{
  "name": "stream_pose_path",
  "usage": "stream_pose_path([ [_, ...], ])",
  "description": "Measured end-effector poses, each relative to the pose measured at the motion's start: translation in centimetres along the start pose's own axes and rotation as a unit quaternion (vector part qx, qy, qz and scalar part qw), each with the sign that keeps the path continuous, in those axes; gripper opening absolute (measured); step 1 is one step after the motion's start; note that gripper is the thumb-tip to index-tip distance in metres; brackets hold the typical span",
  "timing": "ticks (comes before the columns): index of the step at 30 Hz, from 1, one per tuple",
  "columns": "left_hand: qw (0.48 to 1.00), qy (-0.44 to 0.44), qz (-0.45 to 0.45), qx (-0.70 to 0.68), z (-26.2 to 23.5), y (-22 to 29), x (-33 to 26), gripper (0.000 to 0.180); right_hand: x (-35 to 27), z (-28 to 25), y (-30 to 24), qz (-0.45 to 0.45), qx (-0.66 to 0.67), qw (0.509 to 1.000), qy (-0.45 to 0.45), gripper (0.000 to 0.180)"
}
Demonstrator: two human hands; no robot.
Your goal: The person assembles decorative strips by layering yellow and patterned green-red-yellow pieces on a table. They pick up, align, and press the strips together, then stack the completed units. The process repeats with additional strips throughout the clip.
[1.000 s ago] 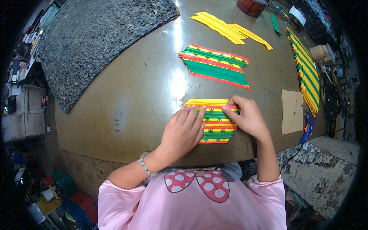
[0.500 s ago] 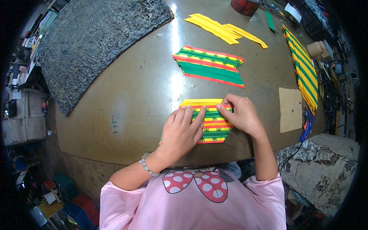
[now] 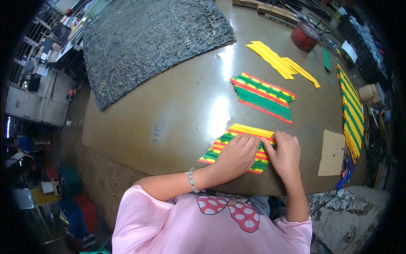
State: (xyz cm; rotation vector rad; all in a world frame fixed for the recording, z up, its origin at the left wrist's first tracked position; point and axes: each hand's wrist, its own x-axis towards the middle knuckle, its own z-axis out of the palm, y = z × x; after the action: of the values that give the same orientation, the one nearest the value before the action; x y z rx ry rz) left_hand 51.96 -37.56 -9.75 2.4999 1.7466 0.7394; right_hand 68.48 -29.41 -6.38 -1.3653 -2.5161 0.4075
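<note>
Both hands unmoved from a moment ago: left hand (image 3: 234,158) flat, fingers spread, pressing the striped green-red-yellow paper sheet (image 3: 237,146) at the counter's (image 3: 169,122) near edge; right hand (image 3: 285,154) fingers pinching narrow at its right border, work ongoing.

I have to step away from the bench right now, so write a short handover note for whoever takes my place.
Left hand: flat, palm down, pressing on the striped green, yellow and red paper panel at the near edge of the brown worktable.
Right hand: fingertips working at the panel's right end.
Elsewhere: a second striped panel with more green lies farther back, loose yellow paper strips beyond it, a long stack of yellow-green striped sheets at the right, and a brown cardboard piece beside the hands.
Done: one panel set aside.
Left: the near panel is in hand; strips remain unused.
</note>
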Motion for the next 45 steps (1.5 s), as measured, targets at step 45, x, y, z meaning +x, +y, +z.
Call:
stream_pose_path([
  [45,0.995,-0.087,0.038,-0.042,-0.1,1.0,2.5,0.053,-1.1,-1.3,4.8,0.076,0.222,0.972,-0.032,0.017],
])
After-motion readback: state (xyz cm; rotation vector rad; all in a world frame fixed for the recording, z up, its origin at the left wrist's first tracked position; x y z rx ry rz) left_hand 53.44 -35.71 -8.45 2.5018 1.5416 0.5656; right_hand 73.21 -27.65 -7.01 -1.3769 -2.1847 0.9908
